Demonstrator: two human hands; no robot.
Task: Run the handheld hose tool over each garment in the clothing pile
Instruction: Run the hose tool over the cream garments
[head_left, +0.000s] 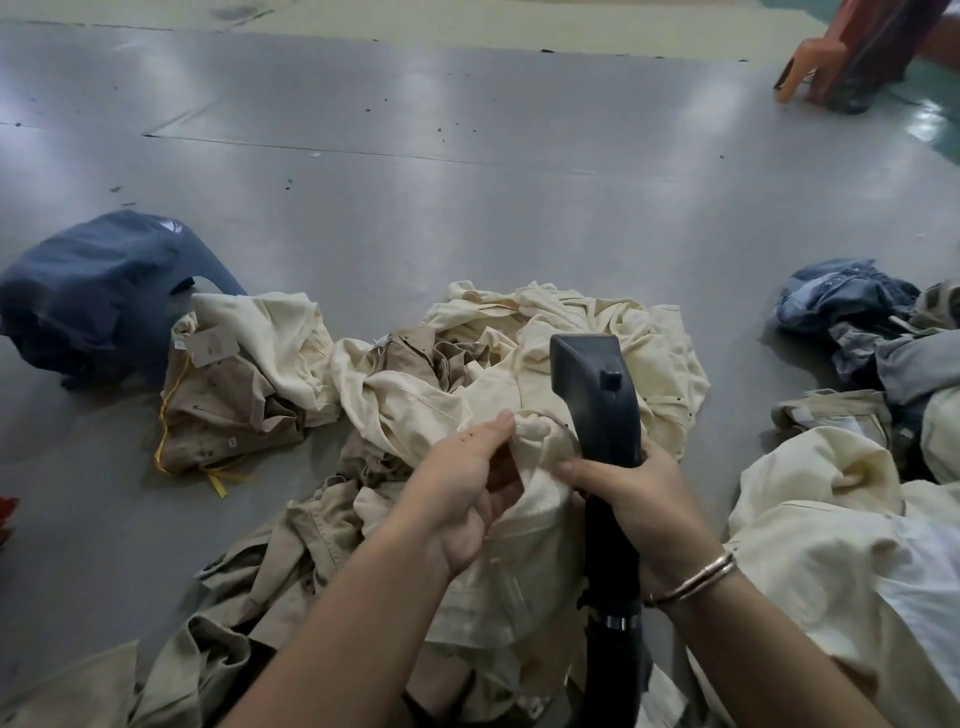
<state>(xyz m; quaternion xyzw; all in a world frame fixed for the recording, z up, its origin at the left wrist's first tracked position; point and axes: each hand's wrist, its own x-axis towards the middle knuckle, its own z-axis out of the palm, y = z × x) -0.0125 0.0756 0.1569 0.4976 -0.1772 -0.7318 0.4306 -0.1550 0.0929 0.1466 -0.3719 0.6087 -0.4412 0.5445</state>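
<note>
Cream garment (498, 519), soft and limp, lies mid-floor (467, 208); our left hand (467, 499) pinches a fold, right hand (634, 499) grips the rigid hose tool (597, 395). We advise holding seams.

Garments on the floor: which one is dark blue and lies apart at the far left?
The navy garment at far left, the only solid dark blue piece; the others are cream, tan or faded denim.

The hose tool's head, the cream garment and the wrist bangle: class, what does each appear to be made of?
Hose tool: likely moulded plastic, dark, matt, with smooth rounded edges. Cream garment: woven cloth, perhaps cotton; it creases softly and shows a fine weave. Bangle: seemingly metal, pinkish and polished, catching highlights.
</note>
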